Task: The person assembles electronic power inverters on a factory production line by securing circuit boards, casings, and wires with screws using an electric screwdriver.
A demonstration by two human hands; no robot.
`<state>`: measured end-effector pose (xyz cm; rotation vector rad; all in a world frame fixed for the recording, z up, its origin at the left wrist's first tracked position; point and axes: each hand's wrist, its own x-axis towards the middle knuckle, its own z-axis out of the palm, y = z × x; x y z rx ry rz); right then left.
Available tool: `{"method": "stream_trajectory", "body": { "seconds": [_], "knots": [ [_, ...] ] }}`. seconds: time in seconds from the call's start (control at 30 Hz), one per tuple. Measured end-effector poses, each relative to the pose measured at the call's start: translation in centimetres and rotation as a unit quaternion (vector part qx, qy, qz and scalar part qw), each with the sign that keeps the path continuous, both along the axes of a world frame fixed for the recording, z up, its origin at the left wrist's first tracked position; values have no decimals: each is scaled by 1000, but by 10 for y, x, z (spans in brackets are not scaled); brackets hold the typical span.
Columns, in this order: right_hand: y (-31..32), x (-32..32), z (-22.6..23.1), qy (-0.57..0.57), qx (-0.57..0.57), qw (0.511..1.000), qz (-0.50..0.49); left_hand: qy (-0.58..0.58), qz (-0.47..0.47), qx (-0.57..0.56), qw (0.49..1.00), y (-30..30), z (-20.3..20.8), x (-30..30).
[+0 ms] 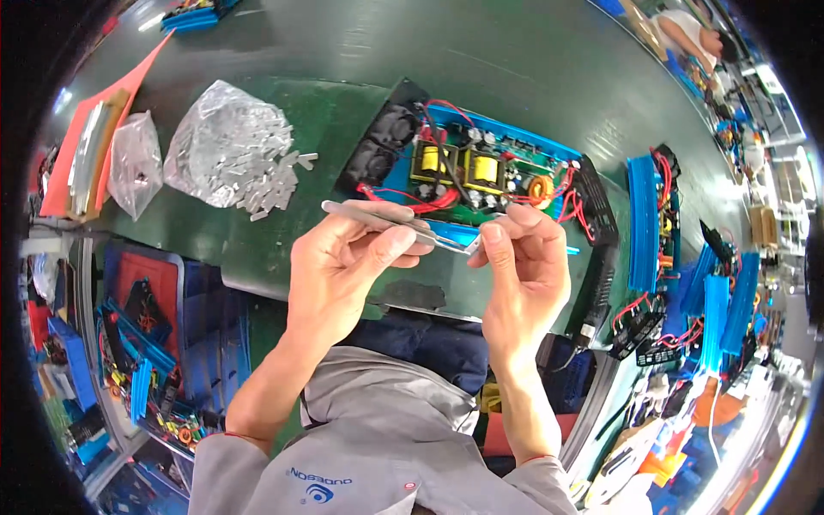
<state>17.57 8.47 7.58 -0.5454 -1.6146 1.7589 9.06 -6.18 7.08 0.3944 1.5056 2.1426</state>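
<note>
Tweezers (365, 213) are pinched between thumb and fingers of the left hand (330, 270) in the head view, their tips angled toward 4 o'clock. There the right hand (528, 275) grips a small metal piece (473, 245) between thumb and fingertips, just beside the tips. At 12 o'clock from the hands, a blue-cased circuit assembly (485, 170) lies on a green worktable (279, 262); at 10 o'clock, silver pieces (268, 184) spill from a clear bag (206, 112).

A single wide fisheye view is taken from the wearer's head, close above the near edge of the green workbench (326, 51) and faced steeply down; areas beyond the workbench's sides are bent toward the rim.
</note>
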Motion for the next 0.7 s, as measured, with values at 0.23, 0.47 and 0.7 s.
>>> {"method": "stream_trajectory", "body": {
  "seconds": [0.23,0.47,0.7],
  "knots": [
    [18,48,-24,-22,96,989,-114,110,-17,-83,990,24,-4,6],
    [85,162,-59,-393,416,751,-330,478,-67,-159,861,45,-12,-33],
    [52,195,-60,-409,179,855,-262,498,-114,-227,829,68,-28,-34]
  ]
}}
